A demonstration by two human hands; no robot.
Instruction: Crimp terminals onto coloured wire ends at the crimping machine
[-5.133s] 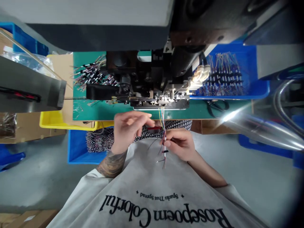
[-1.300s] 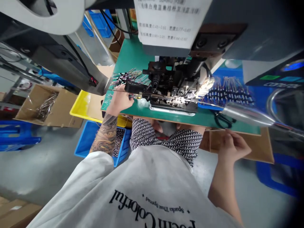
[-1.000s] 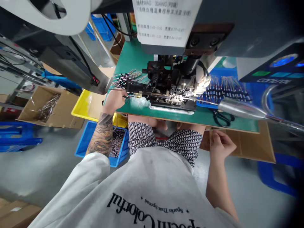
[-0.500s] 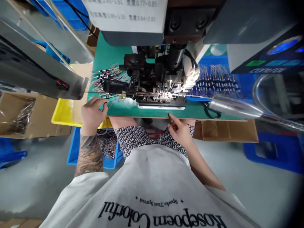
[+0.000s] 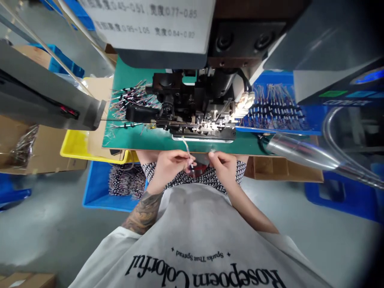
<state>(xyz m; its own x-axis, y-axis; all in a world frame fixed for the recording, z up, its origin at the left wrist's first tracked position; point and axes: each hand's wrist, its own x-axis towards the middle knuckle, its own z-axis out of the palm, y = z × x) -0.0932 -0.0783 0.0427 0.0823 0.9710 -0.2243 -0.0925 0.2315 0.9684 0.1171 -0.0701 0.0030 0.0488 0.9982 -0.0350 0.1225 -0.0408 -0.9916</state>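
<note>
Far left, a yellow plastic tray (image 5: 72,149) sits under the green bench mat (image 5: 144,140), w/ a blue plastic bin of cut wires (image 5: 99,192) below. Left hand (image 5: 168,166) pinches a thin pale wire lead (image 5: 187,154) at the bench front edge, below the black crimp machine (image 5: 192,112). Right hand (image 5: 223,168), fingers curled, prob. grips the same lead; blurred.

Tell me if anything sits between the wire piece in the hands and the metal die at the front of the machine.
Nothing visible does. The left hand pinches the wire piece, the right hand beside it. Only bare green table edge lies between it and the die.
</note>
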